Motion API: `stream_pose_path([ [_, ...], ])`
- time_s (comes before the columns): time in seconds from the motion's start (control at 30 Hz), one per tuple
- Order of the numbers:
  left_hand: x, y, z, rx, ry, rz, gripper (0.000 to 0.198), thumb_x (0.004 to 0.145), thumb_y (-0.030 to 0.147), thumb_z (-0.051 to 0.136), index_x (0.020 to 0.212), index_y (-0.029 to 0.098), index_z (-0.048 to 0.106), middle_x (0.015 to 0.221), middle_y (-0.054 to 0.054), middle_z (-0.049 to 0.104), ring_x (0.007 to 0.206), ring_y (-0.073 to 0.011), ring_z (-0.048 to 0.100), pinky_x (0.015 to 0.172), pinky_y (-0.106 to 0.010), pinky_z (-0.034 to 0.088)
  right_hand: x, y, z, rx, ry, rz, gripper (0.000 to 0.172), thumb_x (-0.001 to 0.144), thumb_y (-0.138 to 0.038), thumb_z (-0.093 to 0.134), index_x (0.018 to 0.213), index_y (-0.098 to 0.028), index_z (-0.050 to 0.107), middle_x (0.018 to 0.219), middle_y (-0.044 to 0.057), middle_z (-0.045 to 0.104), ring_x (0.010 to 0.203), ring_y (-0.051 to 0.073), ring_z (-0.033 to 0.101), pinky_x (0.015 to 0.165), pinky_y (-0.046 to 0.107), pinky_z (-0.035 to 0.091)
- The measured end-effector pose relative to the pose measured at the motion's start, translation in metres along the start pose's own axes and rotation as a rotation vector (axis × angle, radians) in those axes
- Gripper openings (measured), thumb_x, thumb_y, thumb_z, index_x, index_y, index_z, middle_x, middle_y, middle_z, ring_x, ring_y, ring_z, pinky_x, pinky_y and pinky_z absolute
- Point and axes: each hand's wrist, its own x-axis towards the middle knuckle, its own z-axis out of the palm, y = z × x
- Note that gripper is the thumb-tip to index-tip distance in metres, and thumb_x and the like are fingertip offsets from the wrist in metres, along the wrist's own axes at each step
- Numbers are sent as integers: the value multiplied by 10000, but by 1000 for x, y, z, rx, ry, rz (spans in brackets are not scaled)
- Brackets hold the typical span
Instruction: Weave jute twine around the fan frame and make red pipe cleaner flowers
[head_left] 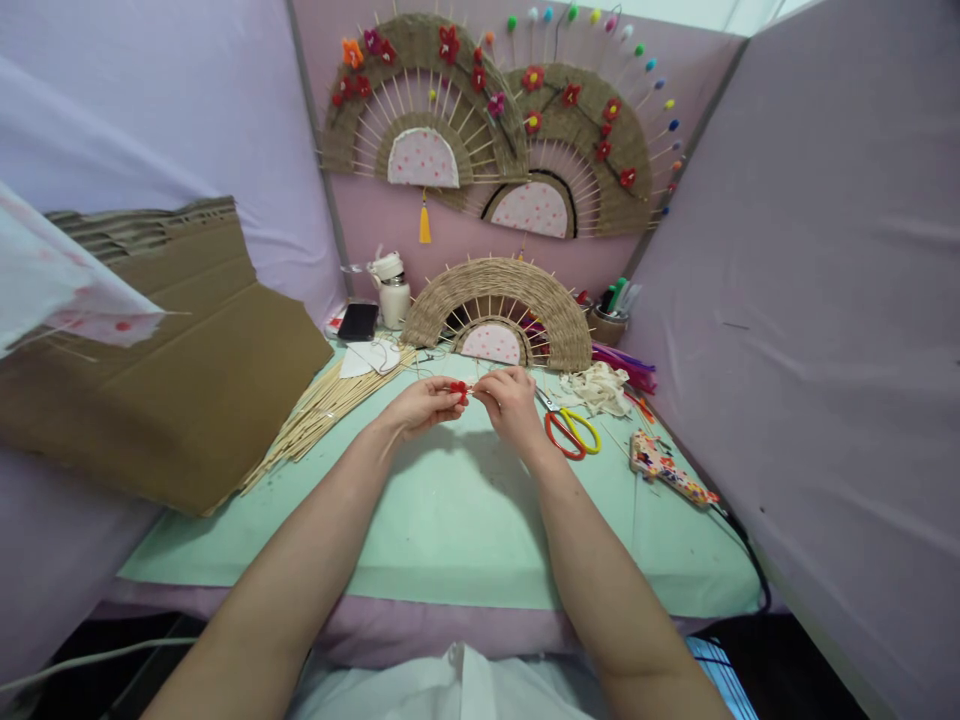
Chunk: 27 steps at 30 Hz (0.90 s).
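Both my hands meet above the middle of the green mat (450, 520). My left hand (424, 405) is closed, pinching a small red piece (459, 389) that looks like a tiny flower or twisted stem. My right hand (511, 398) is closed too, its fingertips pinched on the other end of the same red piece. A woven half-round fan (499, 305) on stick ribs stands just behind my hands. Red and yellow scissors (571, 432) lie right of my right hand.
Thin wooden sticks (322, 410) lie left of the hands beside folded cardboard (180, 370). A patterned glue gun (664, 470) with its cable lies at the right. A pen cup (609, 318), a white jar (394, 295), a dark phone (358, 322) and two decorated fans (495, 130) stand behind.
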Motion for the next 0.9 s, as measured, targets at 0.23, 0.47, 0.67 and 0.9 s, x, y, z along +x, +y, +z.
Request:
stream_pose_path([
  [0.23, 1, -1, -2, -66, -21, 53, 211, 668, 129, 727, 860, 117, 639, 757, -36, 655, 664, -83, 613, 691, -220, 503, 1, 3, 6, 308, 14, 104, 138, 854, -307, 530, 813, -224, 632, 848, 28, 658, 838, 194, 519, 774, 334, 362],
  [0.47, 1, -1, 1, 22, -25, -32, 233, 638, 158, 758, 843, 99, 664, 730, -48, 663, 661, -89, 615, 731, -239, 504, 2, 4, 1, 131, 43, 28, 151, 876, -270, 505, 818, -222, 636, 866, 41, 628, 879, 196, 504, 790, 335, 325],
  [0.67, 4, -6, 2, 118, -40, 21, 292, 597, 223, 782, 841, 103, 676, 760, -51, 666, 700, -100, 600, 768, -268, 489, -1, 3, 4, -61, -54, -42, 169, 890, -247, 495, 806, -219, 638, 828, 42, 629, 843, 195, 473, 766, 339, 262],
  [0.9, 5, -9, 6, 406, -43, 163, 294, 619, 288, 726, 866, 132, 688, 794, -38, 669, 733, -132, 584, 728, -269, 455, -1, 5, 5, -131, -67, -43, 195, 893, -258, 490, 786, -219, 648, 808, 50, 630, 824, 204, 455, 729, 348, 254],
])
